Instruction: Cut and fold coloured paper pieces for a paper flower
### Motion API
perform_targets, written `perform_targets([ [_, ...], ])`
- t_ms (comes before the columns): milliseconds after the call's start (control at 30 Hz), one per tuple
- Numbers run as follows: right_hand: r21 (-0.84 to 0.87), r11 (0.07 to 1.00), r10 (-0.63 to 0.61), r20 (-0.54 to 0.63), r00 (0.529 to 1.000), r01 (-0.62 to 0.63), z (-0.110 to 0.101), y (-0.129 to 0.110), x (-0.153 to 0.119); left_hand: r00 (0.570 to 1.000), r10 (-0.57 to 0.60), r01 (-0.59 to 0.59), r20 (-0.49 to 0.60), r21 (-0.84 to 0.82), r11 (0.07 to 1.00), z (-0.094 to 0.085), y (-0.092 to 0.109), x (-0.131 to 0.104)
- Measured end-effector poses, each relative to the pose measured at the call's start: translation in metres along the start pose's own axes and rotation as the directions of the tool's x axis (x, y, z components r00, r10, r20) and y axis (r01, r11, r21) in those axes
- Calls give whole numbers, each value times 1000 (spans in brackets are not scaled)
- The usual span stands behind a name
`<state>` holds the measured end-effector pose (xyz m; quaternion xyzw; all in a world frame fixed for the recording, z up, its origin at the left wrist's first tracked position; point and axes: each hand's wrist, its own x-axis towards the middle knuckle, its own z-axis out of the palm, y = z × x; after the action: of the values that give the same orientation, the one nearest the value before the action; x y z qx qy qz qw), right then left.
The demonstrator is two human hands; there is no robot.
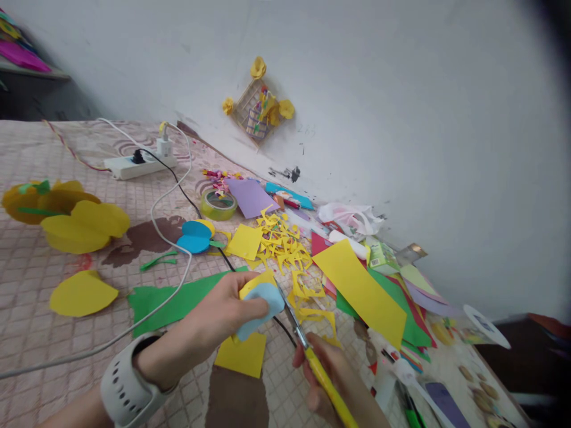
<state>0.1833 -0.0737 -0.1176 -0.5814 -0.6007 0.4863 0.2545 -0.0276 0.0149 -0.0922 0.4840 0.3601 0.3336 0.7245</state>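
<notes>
The left grip pinches yellow paper under a blue piece, the right grip is closed around scissors beside it; this cutting seems unfinished, though many cut scraps lie beyond both grips.

Place: you are in a room set up for papercraft, home or classroom unclear
Table: your scissors, yellow scraps, tape
Wall: flower decoration facing you
</notes>
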Motion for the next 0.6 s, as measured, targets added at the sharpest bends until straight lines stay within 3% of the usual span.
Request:
perform_targets([
  [433,38,999,-26,-26,999,27,0,30,6,1000,-15,15,5,-32,999,1,-1,1],
  [600,111,993,27,-11,1000,-26,-9,35,-1,1000,-4,4,-22,-16,1000,-3,-3,1],
])
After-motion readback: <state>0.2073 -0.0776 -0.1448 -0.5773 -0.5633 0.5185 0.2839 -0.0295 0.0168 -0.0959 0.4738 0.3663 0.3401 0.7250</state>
